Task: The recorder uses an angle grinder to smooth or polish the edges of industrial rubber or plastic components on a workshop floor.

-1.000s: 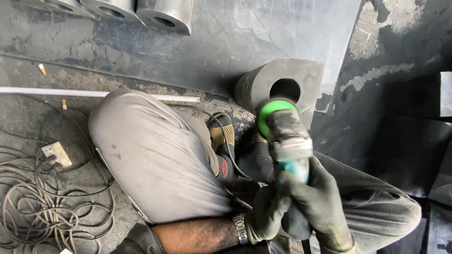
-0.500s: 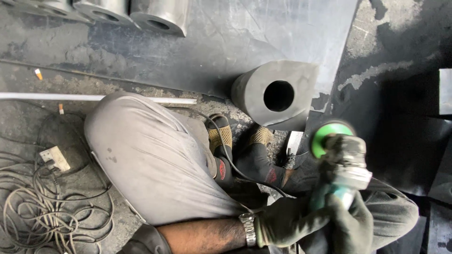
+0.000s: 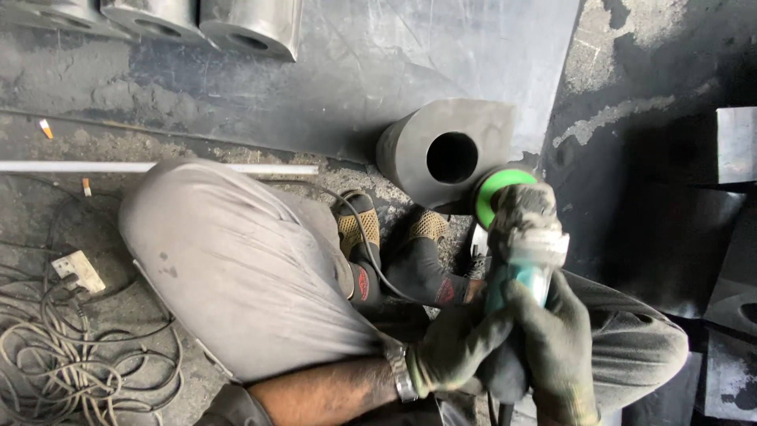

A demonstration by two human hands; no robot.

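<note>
Both my gloved hands grip an angle grinder (image 3: pixel 522 237) with a teal body and a green disc guard. My left hand (image 3: pixel 457 351) clasps its lower body, and my right hand (image 3: pixel 556 339) wraps the handle just above it. The grinder's head sits at the lower right edge of a dark hollow metal cylinder (image 3: pixel 441 150) that lies on its side on the floor, its round bore facing me. I crouch over it, with my grey trouser knee (image 3: pixel 236 268) at the left and my feet in dark socks (image 3: pixel 394 252) just below the cylinder.
A dark metal sheet (image 3: pixel 378 71) lies behind the cylinder. Three more hollow cylinders (image 3: pixel 252 24) stand along the top edge. Coiled cable (image 3: pixel 55 355) and a white plug (image 3: pixel 77 270) lie at the left, with a white pipe (image 3: pixel 79 166). Dark metal blocks (image 3: pixel 733 142) are stacked at the right.
The grinder swung right away from the cylinder, then came back left and up to the cylinder's lower right edge. Both hands stayed on it throughout.
</note>
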